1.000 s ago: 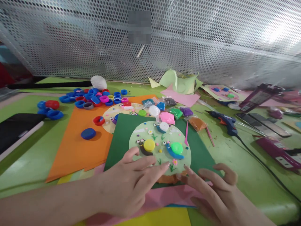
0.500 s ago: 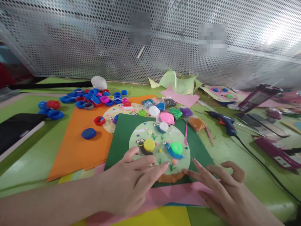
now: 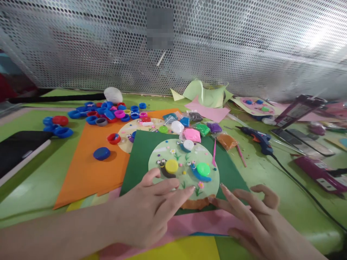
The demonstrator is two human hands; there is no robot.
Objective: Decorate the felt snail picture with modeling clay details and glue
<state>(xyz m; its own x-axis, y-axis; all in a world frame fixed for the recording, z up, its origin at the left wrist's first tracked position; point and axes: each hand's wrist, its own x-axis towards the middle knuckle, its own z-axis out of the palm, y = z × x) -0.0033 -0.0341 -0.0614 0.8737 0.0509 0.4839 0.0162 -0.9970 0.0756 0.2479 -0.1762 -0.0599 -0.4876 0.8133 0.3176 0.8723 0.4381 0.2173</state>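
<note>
A pale green paper disc (image 3: 184,169) lies on a dark green sheet (image 3: 141,155); it carries snails made of yellow, green and white bottle caps and small flowers. My left hand (image 3: 148,211) rests flat on the disc's near left edge, fingers spread, holding nothing. My right hand (image 3: 256,218) lies open to the right, its fingertips at a strip of orange-brown clay (image 3: 196,204) along the disc's near rim.
An orange sheet (image 3: 86,169) with a heap of bottle caps (image 3: 108,112) lies left. Small bags of coloured clay (image 3: 202,131) sit behind the disc. A blue glue gun (image 3: 257,139) with a black cord lies right, a black tablet (image 3: 18,148) far left. A perforated metal screen stands behind.
My right hand has shifted slightly right and away from the disc's near rim, then its fingertips returned to the clay strip. My left hand has stayed in place.
</note>
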